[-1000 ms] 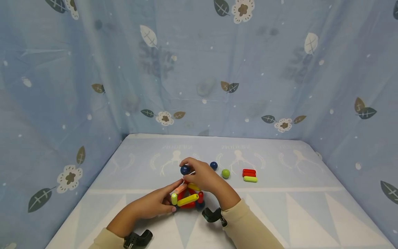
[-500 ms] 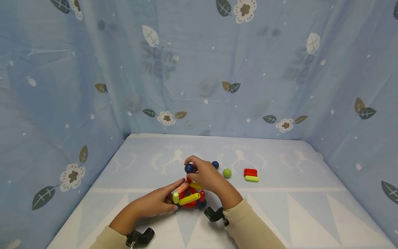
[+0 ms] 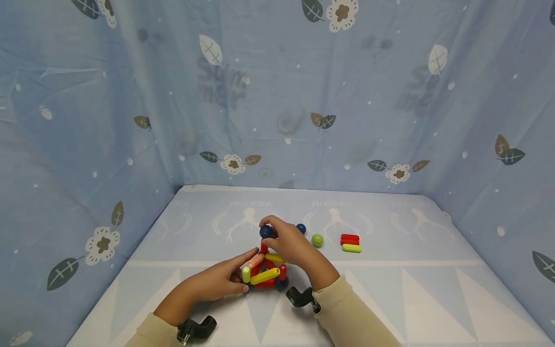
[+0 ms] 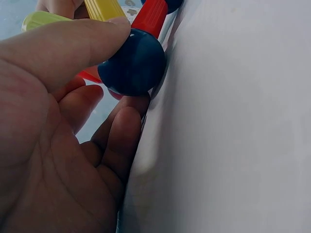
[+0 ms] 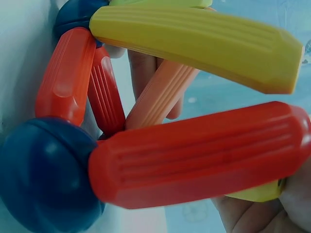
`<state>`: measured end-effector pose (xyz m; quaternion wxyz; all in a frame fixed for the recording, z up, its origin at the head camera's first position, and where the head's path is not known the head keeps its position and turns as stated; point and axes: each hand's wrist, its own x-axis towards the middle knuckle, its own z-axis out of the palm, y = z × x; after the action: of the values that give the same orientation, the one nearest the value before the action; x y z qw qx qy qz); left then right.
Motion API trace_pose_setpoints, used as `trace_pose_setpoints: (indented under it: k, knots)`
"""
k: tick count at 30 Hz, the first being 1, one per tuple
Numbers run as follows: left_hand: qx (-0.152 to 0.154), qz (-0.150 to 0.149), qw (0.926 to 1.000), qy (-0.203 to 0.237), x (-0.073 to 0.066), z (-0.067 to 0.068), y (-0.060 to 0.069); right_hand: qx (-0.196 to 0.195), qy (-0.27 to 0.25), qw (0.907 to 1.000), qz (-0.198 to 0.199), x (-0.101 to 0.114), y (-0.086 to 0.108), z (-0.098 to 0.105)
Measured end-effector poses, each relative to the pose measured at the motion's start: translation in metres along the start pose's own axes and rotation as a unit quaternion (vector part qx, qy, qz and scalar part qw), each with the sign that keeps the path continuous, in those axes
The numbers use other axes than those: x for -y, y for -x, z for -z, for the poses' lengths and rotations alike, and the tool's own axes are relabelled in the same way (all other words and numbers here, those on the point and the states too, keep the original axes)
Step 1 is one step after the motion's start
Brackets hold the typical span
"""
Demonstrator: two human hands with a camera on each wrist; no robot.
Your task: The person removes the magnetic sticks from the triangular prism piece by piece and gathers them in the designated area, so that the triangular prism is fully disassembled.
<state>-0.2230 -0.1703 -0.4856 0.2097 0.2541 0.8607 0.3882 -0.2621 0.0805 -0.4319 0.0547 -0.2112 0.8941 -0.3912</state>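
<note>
A frame of magnetic rods and balls stands on the table in the head view, with a yellow rod (image 3: 265, 276), red rods, an orange rod (image 3: 255, 261) and a lime rod (image 3: 246, 274). My left hand (image 3: 218, 279) grips its near left corner; the thumb presses a dark blue ball (image 4: 133, 63) and fingers curl behind it. Above the frame's far side, my right hand (image 3: 287, 243) pinches another blue ball (image 3: 266, 232). A red rod (image 3: 264, 246) stands right below that ball. A red rod (image 5: 204, 155) fills the right wrist view's foreground, joined to a blue ball (image 5: 48, 174).
Right of the right hand lie a loose blue ball (image 3: 301, 228) and a green ball (image 3: 317, 240). Farther right, red rods (image 3: 350, 239) and a lime rod (image 3: 351, 248) lie side by side. Patterned blue curtains (image 3: 286, 96) enclose the table at the back and sides.
The right hand and its blue ball have shifted slightly right and up relative to the frame, and more of the red rod below shows. The left hand keeps its grip. The head view has turned slightly.
</note>
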Motion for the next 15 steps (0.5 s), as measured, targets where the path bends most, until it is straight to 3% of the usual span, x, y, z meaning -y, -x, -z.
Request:
trace_pose_setpoints:
  k: [15]
  knots:
    - [0.001, 0.007, 1.0, 0.006, -0.001, -0.001, -0.001, -0.063, -0.021, 0.9975, -0.022, -0.015, 0.0, 0.009]
